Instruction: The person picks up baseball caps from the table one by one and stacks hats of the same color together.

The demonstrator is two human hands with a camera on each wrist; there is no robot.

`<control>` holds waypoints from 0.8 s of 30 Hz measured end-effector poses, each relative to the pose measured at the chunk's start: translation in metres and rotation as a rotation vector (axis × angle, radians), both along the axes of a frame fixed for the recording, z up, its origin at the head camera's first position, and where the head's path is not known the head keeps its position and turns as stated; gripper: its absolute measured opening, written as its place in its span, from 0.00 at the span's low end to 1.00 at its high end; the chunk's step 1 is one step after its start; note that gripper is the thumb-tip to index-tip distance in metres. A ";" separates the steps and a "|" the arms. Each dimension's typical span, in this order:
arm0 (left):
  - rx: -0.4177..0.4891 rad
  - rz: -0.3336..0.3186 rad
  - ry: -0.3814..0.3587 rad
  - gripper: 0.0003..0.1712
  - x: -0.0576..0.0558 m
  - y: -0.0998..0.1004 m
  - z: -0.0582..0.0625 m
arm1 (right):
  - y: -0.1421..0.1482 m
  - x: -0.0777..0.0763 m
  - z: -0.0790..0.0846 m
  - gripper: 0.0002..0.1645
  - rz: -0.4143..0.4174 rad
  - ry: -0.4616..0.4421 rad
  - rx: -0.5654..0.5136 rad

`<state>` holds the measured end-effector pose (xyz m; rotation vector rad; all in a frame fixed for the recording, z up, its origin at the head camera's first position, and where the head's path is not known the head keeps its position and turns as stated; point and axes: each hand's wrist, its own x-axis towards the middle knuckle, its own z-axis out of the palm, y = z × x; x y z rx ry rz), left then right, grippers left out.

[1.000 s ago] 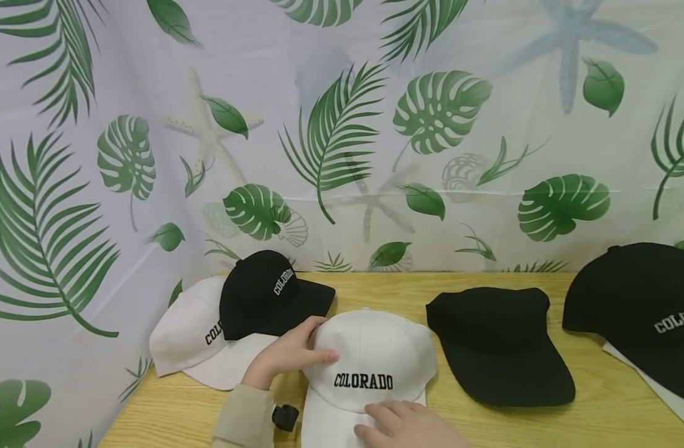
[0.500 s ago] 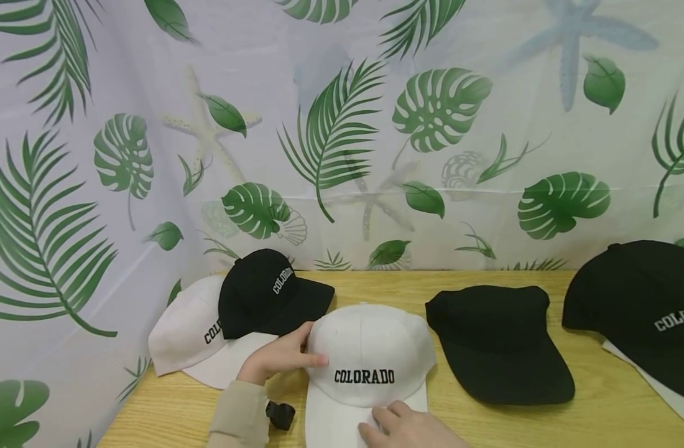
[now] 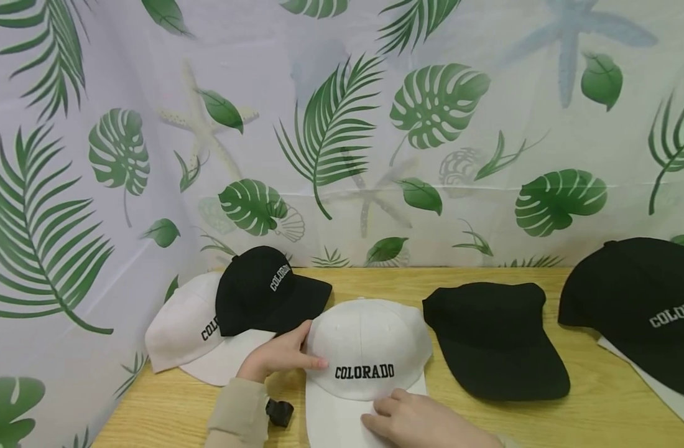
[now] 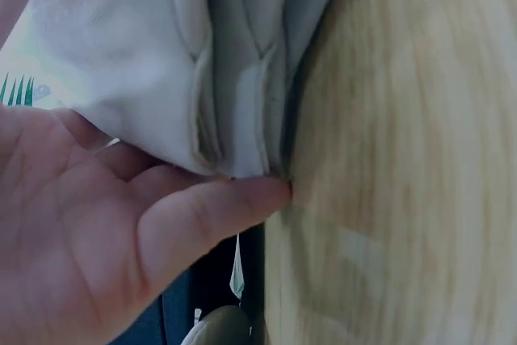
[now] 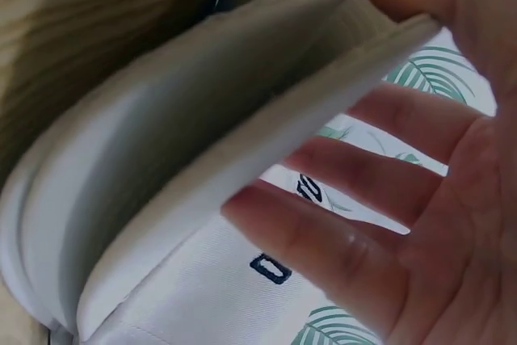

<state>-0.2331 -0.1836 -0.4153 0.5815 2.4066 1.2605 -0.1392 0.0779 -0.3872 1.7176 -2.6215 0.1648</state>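
On the wooden surface [image 3: 152, 417], the white cap [image 3: 370, 342] sits upright at 6 o'clock in the head view. The left hand [image 3: 281, 358] is clamped on its crown at 9 o'clock; the right hand [image 3: 411, 417] has the brim caught between thumb and fingers at 5 o'clock. The largest risk is probably a knock: a black cap [image 3: 499, 348] lies just beside it at 3 o'clock and a tilted black cap [image 3: 266, 292] at 10 o'clock, so a careless sideways swing could shift either. Next, layers may part: the right wrist view shows a second brim [image 5: 105, 143] underneath with a gap between, apparently from a nested cap, and pulling only the upper one could leave it behind. Least, a hard thumb could dent the cloth.

The cap has a rounded, seamed crown, a broad curved brim, black "COLORADO" lettering [image 3: 364, 371] and, smallest, a button on top.
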 end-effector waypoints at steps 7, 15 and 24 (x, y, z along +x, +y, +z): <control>0.000 0.100 -0.021 0.50 0.001 -0.001 -0.002 | -0.005 0.000 -0.002 0.28 -0.065 -0.059 -0.002; -0.019 0.183 0.003 0.50 0.002 -0.003 0.003 | -0.015 -0.003 0.002 0.29 -0.150 -0.086 0.061; -0.061 0.211 0.023 0.49 0.002 -0.001 0.009 | -0.013 -0.008 0.005 0.34 -0.195 -0.135 0.052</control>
